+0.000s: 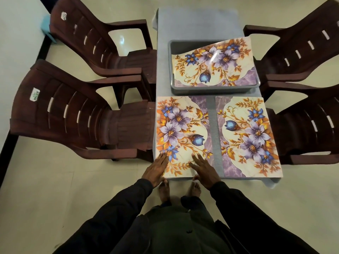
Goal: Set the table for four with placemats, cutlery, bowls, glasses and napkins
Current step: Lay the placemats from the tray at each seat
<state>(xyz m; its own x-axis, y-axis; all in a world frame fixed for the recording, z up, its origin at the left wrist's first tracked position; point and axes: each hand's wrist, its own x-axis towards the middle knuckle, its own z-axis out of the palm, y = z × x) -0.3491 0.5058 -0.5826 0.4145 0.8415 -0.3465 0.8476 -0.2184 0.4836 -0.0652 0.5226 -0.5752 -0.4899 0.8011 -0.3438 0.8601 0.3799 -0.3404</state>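
Note:
Two floral placemats lie flat on the near end of the grey table [213,121]. The left placemat [181,132] has both my hands on its near edge. My left hand [156,170] presses its near left corner with straight fingers. My right hand [204,171] lies flat on its near right part. The right placemat [251,136] lies apart from my hands. Another floral placemat [216,63] rests tilted in and over a grey tub [172,70] further back. Whatever lies under it in the tub is hidden.
Brown plastic chairs stand on both sides: two on the left [73,116], [95,43] and two on the right [308,125], [300,48]. The far end of the table [198,22] is bare grey cloth. My bare feet [179,189] stand at the table's near edge.

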